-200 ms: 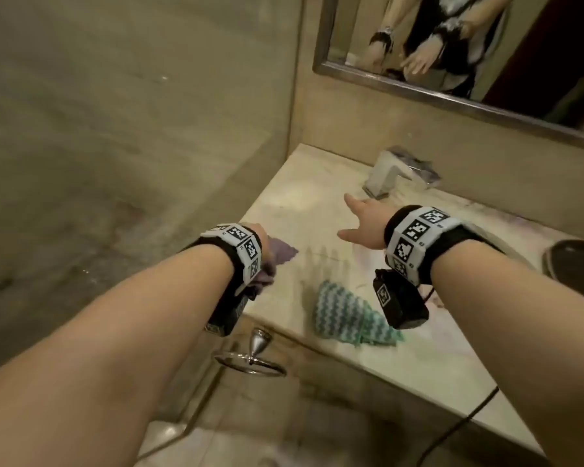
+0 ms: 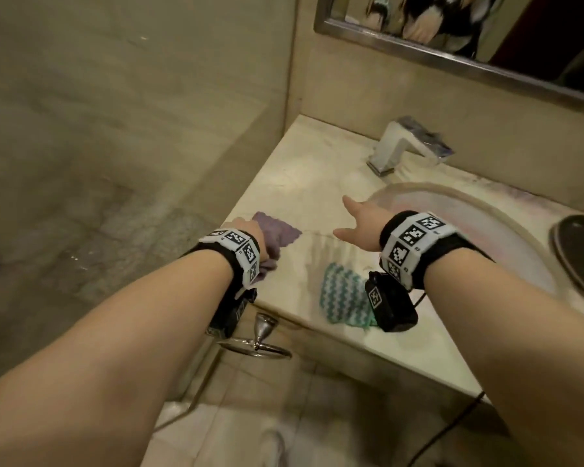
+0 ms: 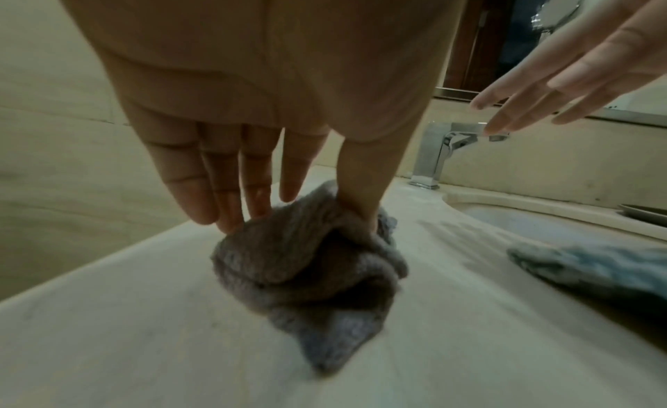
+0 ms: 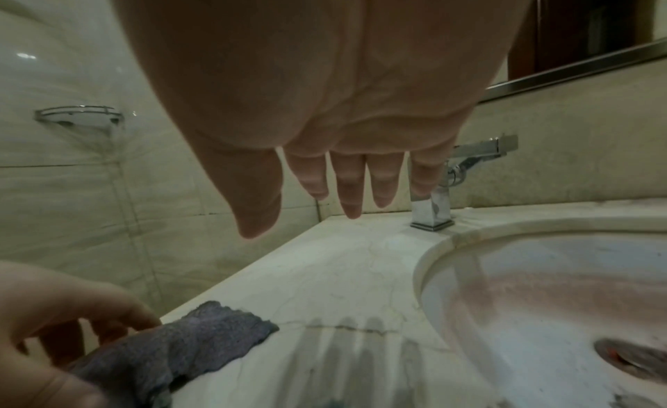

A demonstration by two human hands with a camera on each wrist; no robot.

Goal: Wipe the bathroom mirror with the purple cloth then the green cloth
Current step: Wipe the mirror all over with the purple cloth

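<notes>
The purple cloth lies bunched at the front left corner of the marble counter. My left hand pinches it between thumb and fingers; the wrist view shows the cloth gathered under the left hand. My right hand hovers open above the counter with fingers spread, holding nothing. The green-and-white cloth lies flat near the counter's front edge, partly hidden under my right wrist. The mirror hangs on the wall behind the sink, with only its lower edge in view.
A chrome faucet stands at the back of the counter, left of the oval sink. At the far right lies a dark round dish. A chrome towel ring hangs below the counter's left end. Tiled wall closes off the left side.
The head view has shifted slightly. Both hands and both cloths stand as before.
</notes>
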